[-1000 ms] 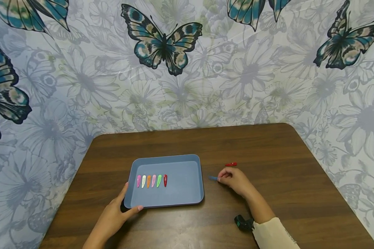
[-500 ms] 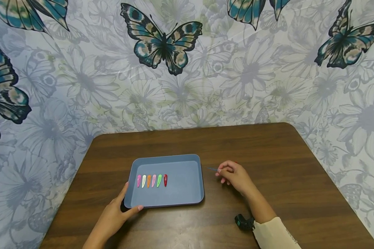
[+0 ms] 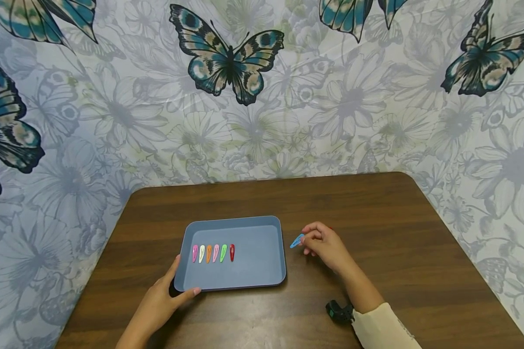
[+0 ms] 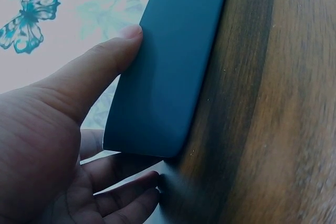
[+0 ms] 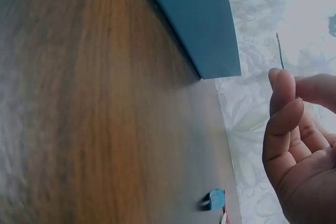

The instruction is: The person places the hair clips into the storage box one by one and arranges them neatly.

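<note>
My right hand (image 3: pixel 325 245) pinches a blue snap hair clip (image 3: pixel 296 241) between thumb and fingertips, just right of the tray. In the right wrist view this clip (image 5: pixel 280 51) appears edge-on as a thin strip above the fingertips. The blue-grey tray (image 3: pixel 257 264) carries a row of snap hair clips: a magenta clip (image 3: pixel 194 253), a white one, an orange one, a light pink one, a green clip (image 3: pixel 223 253) and a red clip (image 3: pixel 232 252). My left hand (image 3: pixel 157 300) grips the tray's near left corner, its thumb (image 4: pixel 113 51) against the tray wall.
Brown wooden table (image 3: pixel 353 203) lies under everything, with a butterfly-print cloth (image 3: pixel 262 140) behind it. In the right wrist view a small blue piece (image 5: pixel 216 199) lies on the table beside something red. A black wrist device (image 3: pixel 339 311) sits on the right wrist.
My right hand has lifted the blue hair clip off the table and turned it in its fingertips. The red clip behind that hand is now mostly hidden. My left hand stays in place.
</note>
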Demonstrator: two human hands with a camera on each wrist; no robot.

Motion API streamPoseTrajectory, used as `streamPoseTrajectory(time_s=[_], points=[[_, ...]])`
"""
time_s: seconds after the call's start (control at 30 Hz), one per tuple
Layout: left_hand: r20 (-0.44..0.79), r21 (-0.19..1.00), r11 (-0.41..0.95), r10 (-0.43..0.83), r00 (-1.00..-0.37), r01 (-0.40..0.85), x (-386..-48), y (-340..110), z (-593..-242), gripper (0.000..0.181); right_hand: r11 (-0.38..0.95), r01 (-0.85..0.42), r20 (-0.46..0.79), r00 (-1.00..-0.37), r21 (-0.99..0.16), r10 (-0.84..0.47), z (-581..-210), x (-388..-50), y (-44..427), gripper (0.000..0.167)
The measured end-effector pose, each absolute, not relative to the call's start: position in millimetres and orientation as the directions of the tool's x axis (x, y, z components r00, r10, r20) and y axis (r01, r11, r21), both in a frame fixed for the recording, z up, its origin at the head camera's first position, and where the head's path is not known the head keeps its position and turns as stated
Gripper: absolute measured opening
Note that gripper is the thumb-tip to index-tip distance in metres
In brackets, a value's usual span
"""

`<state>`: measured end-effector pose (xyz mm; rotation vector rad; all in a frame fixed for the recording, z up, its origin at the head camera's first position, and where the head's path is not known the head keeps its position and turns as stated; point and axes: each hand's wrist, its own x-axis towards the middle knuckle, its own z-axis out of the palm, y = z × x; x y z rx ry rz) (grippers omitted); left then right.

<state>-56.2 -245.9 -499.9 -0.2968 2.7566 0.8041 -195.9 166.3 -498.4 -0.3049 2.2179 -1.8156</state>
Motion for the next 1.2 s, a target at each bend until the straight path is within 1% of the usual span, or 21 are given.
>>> streamPoseTrajectory(time_s=[0.17,0.33,0.63,0.83,1.2], points=[[-0.302,0.493,0.829,-0.123,-0.945,-0.265,-56.9,-245.9,-499.6,0.120,0.172,-0.014,-0.041,-0.948,-0.985,-0.315,-496.5,-195.6,163.2,0.016],[-0.305,0.490,0.830,-0.124,-0.944,-0.267,-57.3,-245.8,-499.1,0.120,0.167,-0.035,-0.017,-0.954,-0.985,-0.300,-495.8,-194.9,159.1,0.016],[-0.317,0.477,0.833,-0.134,-0.939,-0.280,-57.7,-245.6,-499.9,0.120,0.171,-0.006,-0.044,-0.956,-0.985,-0.290,-487.4,-194.8,147.2,0.018],[-0.325,0.482,0.829,-0.133,-0.936,-0.285,-57.4,-246.3,-499.1,0.120,0.163,-0.005,-0.050,-0.942,-0.987,-0.331,-483.6,-196.0,138.4,0.019],[-0.320,0.479,0.832,-0.130,-0.938,-0.279,-59.2,-246.5,-498.4,0.120,0.187,-0.024,-0.055,-0.912,-0.982,-0.406,-481.7,-196.6,120.1,0.017]])
